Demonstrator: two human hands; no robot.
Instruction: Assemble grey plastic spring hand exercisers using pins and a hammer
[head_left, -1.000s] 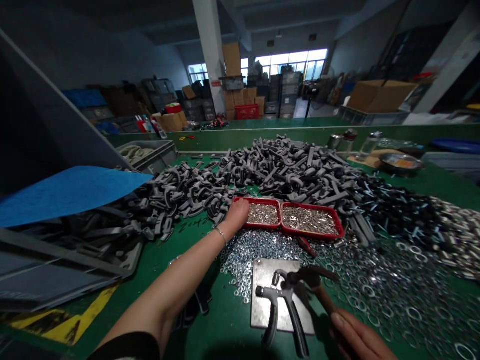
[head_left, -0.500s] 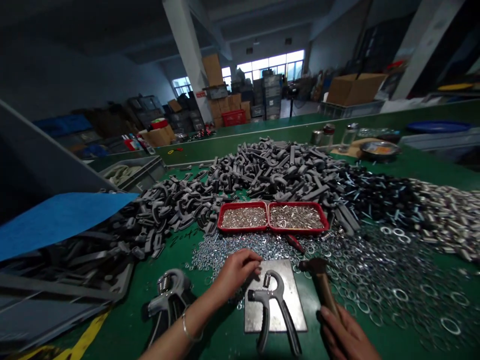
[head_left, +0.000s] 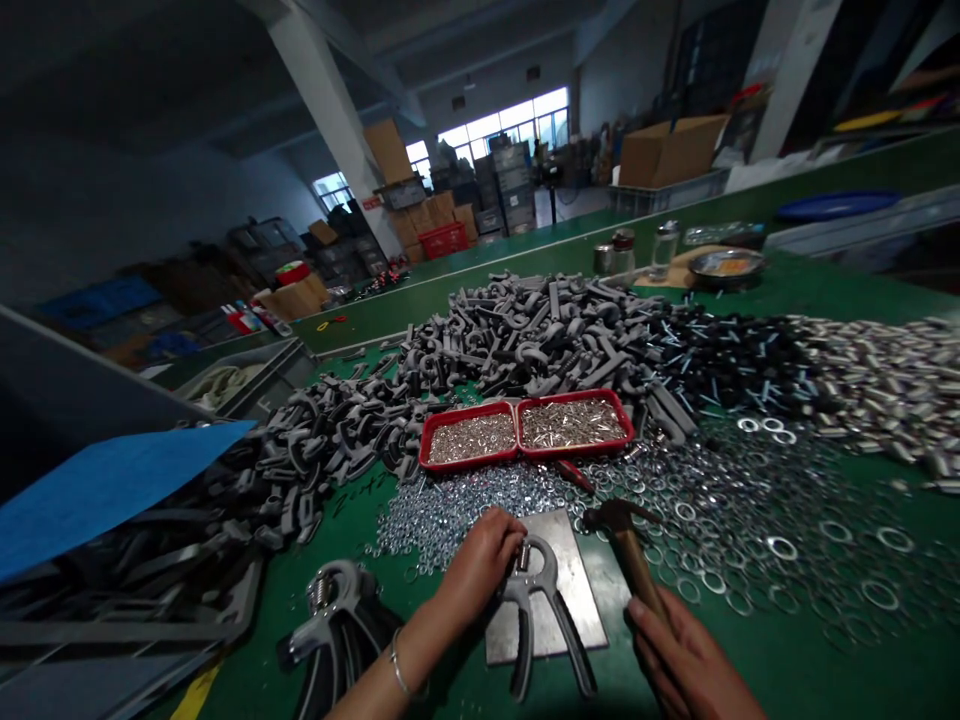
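A grey and black hand grip strengthener (head_left: 551, 580) lies on a flat metal plate (head_left: 585, 590), its handles pointing towards me. My left hand (head_left: 480, 558) is closed over its left side, fingertips bent together by the small coil spring (head_left: 523, 553); whatever they pinch is hidden. In my right hand (head_left: 679, 640) is a hammer (head_left: 636, 565), held by its wooden handle to the right of the plate, the head just above the table. More grip strengtheners (head_left: 341, 610) lie together left of my left forearm.
Two red trays (head_left: 469, 463) of small metal parts stand beyond the plate, among loose nuts and washers (head_left: 712, 520). Behind them rises a heap of grey handles (head_left: 525, 330). Silvery cylinders (head_left: 885, 370) lie far right. A grey crate (head_left: 240, 600) and blue sheet (head_left: 127, 480) are left.
My left hand has moved from the plate's upper left edge onto the grip strengthener's left side and spring. The hammer stays in my right hand. The view has tilted and shifted slightly.
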